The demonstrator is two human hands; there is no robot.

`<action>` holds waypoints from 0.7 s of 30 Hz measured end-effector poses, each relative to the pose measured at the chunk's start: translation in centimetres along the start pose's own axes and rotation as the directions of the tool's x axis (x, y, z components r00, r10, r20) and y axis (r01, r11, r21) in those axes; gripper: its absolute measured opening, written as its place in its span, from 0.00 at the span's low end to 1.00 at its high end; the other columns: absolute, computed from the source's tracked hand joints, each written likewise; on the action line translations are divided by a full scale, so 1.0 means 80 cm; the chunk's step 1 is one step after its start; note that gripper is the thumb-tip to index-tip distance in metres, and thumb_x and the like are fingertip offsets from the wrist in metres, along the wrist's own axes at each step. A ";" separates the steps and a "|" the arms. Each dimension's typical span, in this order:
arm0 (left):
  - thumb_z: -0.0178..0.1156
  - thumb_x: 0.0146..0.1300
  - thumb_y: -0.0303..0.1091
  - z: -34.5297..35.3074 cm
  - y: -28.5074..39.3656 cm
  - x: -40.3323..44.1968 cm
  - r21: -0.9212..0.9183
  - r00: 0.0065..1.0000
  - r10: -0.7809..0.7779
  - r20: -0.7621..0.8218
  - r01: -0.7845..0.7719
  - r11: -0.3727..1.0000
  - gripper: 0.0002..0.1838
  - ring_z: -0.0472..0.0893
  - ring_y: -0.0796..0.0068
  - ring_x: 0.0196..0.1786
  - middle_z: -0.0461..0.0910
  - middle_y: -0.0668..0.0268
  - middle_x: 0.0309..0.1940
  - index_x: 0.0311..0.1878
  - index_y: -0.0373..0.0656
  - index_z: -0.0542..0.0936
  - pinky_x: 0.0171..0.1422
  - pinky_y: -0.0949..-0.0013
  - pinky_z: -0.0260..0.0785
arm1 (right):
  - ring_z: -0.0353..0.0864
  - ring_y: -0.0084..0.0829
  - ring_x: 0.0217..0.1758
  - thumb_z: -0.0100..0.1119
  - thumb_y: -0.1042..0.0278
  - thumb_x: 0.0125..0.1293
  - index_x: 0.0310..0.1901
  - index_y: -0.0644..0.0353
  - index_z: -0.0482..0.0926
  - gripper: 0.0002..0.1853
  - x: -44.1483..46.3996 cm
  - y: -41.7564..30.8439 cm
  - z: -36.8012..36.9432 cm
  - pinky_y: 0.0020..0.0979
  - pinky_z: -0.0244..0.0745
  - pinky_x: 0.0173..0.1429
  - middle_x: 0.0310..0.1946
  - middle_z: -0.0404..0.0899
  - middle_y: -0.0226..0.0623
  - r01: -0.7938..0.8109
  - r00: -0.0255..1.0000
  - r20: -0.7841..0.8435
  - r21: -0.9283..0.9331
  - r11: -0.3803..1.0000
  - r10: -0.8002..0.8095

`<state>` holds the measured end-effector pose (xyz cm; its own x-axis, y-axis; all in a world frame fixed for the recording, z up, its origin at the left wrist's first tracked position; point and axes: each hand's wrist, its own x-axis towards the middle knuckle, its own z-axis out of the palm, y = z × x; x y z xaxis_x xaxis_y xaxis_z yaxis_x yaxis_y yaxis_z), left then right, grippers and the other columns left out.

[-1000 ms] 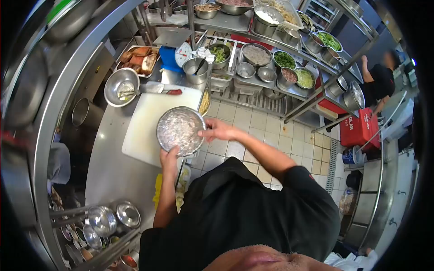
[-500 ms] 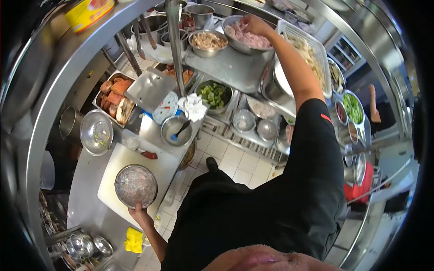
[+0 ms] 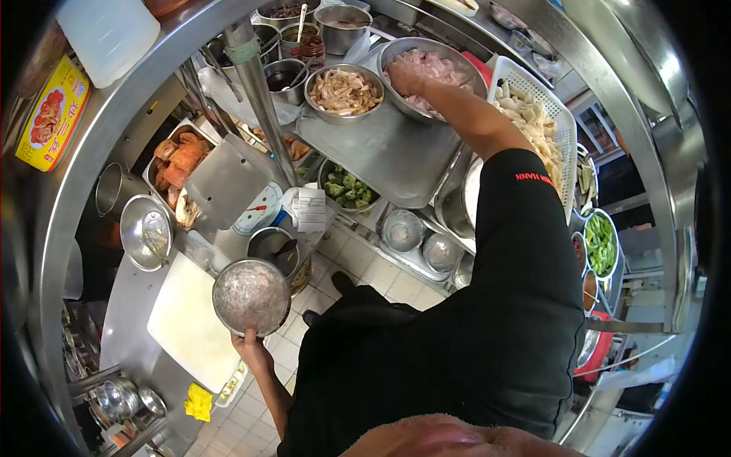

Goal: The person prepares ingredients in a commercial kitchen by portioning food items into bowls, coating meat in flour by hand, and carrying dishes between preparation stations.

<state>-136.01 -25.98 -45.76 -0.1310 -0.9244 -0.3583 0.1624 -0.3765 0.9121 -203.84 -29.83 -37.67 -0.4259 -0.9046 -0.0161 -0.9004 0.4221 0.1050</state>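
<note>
My left hand [image 3: 253,347] grips the near rim of a round metal bowl [image 3: 251,297], which holds a pale, pinkish, speckled mixture. The bowl hangs over the right edge of a white cutting board [image 3: 194,324]. At the upper middle, my right hand [image 3: 409,78] reaches into a large steel bowl of raw pink meat [image 3: 442,68]; its fingers are sunk in the meat and hidden. Left of that bowl stands a bowl of light brown strips [image 3: 346,91]. On its right is a white perforated basket of pale pieces [image 3: 533,126].
Near the cutting board are a strainer bowl [image 3: 146,232], a tray of roasted meat [image 3: 181,161], a scale [image 3: 257,212] and a yellow cloth [image 3: 198,402]. A steel post [image 3: 263,99] rises beside the shelf. Broccoli [image 3: 346,186] and two small metal bowls sit lower down.
My right hand left the speckled bowl and went up into the raw meat bowl. My left hand kept the speckled bowl, which moved off the middle of the board to its right edge.
</note>
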 end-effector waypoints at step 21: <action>0.59 0.58 0.33 0.447 0.049 0.062 0.238 0.511 -0.282 0.812 0.151 0.959 0.24 0.82 0.66 0.42 0.78 0.55 0.47 0.56 0.32 0.70 0.39 0.65 0.79 | 0.79 0.30 0.47 0.71 0.69 0.49 0.45 0.61 0.80 0.20 -0.197 -0.095 -0.167 0.31 0.74 0.53 0.45 0.81 0.37 0.272 0.791 0.246 0.679 0.682 -0.560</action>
<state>-170.99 -29.82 -36.84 -0.9068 -0.3168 -0.2782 -0.0966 -0.4860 0.8686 -189.13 -19.54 -24.97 0.1454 -0.9375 -0.3160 -0.7901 0.0822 -0.6074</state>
